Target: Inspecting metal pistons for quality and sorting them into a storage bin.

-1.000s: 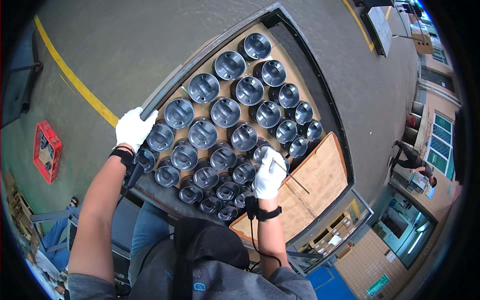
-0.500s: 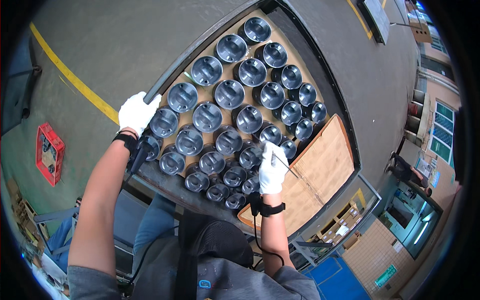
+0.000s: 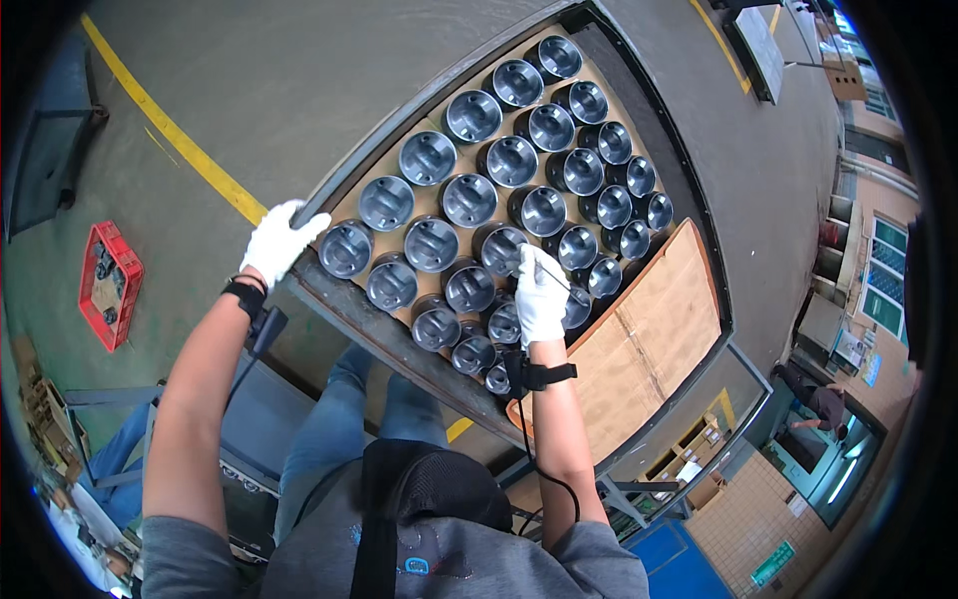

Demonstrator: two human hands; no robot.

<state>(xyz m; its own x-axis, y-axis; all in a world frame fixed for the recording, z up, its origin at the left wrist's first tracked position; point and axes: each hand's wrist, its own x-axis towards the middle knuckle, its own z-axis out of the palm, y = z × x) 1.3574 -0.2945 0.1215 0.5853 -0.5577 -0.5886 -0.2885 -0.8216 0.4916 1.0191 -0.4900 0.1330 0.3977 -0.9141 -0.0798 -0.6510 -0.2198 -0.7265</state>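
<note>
Rows of dark metal pistons (image 3: 469, 200) stand hollow side up on brown cardboard in a metal-rimmed cart tray (image 3: 344, 165). My left hand (image 3: 277, 242), in a white glove, is on the tray's left rim, thumb over the inner side and fingers around the edge. My gloved right hand (image 3: 542, 297) is closed on a thin rod-like tool (image 3: 576, 296), whose back end sticks out to the right. Its front end is blurred at the mouth of a piston (image 3: 497, 246) in the middle rows. The tool's exact kind cannot be made out.
A bare brown cardboard sheet (image 3: 639, 334) lies at the tray's near right. A red crate (image 3: 108, 287) with small parts stands on the floor at left. Another person (image 3: 823, 404) is far right, and a grey cart (image 3: 55, 150) stands far left.
The tray and pistons have shifted up and to the right in view. My right hand has moved with the tool to a different piston. My left hand stays on the rim.
</note>
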